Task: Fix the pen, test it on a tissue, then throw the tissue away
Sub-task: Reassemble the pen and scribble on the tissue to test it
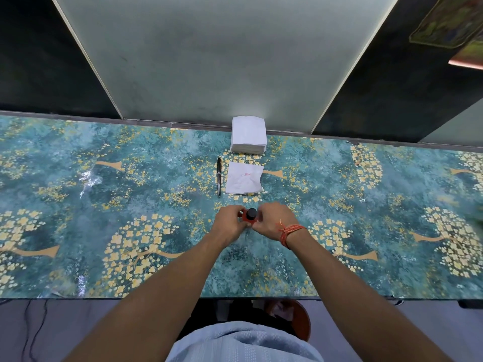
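The person's pale blue shirt fills the near edge, arms stretched over the table. Both hands meet on a small red ink bottle with a black cap: left hand wrapped round its side, right hand pinching at the cap. Beyond the bottle the pen lies capped. Just right of the pen, the tissue carries faint red marks, so testing looks done. Binning it remains. Behind the tissue sits the tissue stack.

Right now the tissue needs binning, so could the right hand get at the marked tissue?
Probably yes: the marked tissue lies flat just beyond the right hand with nothing between, but that hand must first release the small red bottle.
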